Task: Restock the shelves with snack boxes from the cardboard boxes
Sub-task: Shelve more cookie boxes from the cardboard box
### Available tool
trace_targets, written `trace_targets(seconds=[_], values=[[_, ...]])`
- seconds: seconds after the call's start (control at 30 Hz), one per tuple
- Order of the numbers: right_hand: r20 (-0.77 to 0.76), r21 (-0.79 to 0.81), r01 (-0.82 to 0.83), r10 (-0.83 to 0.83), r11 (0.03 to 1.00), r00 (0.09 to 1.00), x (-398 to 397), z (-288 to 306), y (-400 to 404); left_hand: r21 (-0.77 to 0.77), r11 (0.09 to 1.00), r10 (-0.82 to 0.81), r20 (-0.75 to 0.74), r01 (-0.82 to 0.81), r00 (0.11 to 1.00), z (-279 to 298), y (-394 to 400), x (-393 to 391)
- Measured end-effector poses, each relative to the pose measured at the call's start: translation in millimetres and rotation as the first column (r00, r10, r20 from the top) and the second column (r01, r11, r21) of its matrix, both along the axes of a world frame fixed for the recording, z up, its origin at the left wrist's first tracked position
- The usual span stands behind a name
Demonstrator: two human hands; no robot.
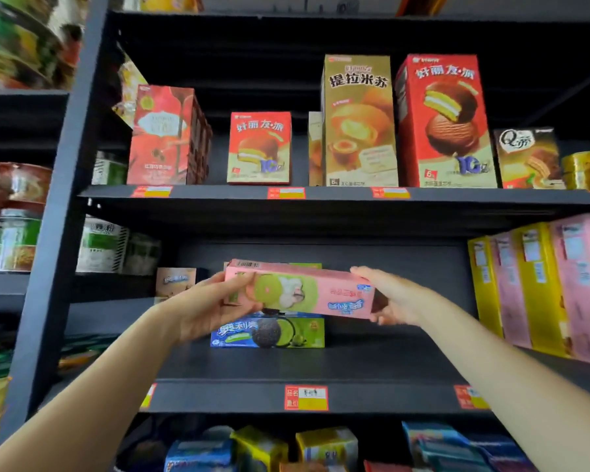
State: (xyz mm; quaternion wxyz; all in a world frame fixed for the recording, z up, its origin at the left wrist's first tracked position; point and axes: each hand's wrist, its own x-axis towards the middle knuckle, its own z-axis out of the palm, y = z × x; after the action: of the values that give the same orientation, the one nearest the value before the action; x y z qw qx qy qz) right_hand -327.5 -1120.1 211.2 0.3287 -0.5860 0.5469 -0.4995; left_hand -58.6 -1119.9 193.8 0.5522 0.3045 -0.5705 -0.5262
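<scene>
- Left hand (205,303) grips the left end of a pink snack box (300,291), thumb across its front.
- Right hand (394,296) clasps the right end.
- The box hangs level above a blue box (269,332) on the middle shelf (372,362).

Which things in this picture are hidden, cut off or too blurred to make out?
Head view:
- Blue box: its top is hidden by the pink box.
- Right hand: its grip on the pink box's end is hidden by the box.
- Price tag: writing too small.
- Bottom-shelf boxes: blurred, cut by the lower edge.
</scene>
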Motion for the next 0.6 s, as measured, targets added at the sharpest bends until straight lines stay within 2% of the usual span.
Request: trace_targets(seconds=[0.1, 0.17, 0.3, 0.37, 0.43, 0.5, 0.53, 0.6], values=[[0.037, -0.046, -0.127, 0.129, 0.991, 0.991, 4.8, 5.3, -10.7, 0.011, 0.988, 0.151, 0.017, -0.151, 0.988, -2.1, -14.2, 4.4], [-0.049, -0.074, -0.161, 0.158, 0.984, 0.986, 7.5, 8.4, -19.1, 0.011, 0.978, 0.209, -0.018, -0.208, 0.978, 0.2, -20.8, 7.4], [-0.17, -0.115, -0.214, 0.193, 0.97, 0.966, 4.6, 18.1, -34.4, -0.056, 0.982, 0.177, -0.057, -0.18, 0.983, 6.3, -28.3, 14.5], [-0.28, -0.045, -0.261, 0.239, 0.964, 0.93, -0.7, 22.1, -35.1, -0.09, 0.984, 0.149, -0.051, -0.153, 0.987, 6.0, -26.6, 18.9], [-0.454, 0.077, -0.283, 0.286, 0.956, 0.844, -2.0, 22.4, -32.2, -0.135, 0.979, 0.145, -0.052, -0.15, 0.988, 5.4, -23.0, 23.2], [-0.612, 0.102, -0.275, 0.278, 0.956, 0.741, 4.8, 21.2, -27.8, -0.19, 0.969, 0.143, -0.086, -0.157, 0.986, 8.4, -17.6, 25.6], [-0.633, 0.062, -0.3, 0.27, 0.952, 0.725, 11.3, 21.5, -25.3, -0.223, 0.961, 0.144, -0.093, -0.162, 0.985, 11.9, -16.1, 26.1], [-0.575, -0.05, -0.415, 0.313, 0.909, 0.756, 29.6, 24.5, -18.0, -0.305, 0.943, 0.116, -0.077, -0.134, 0.99, 21.1, -11.4, 21.6]])
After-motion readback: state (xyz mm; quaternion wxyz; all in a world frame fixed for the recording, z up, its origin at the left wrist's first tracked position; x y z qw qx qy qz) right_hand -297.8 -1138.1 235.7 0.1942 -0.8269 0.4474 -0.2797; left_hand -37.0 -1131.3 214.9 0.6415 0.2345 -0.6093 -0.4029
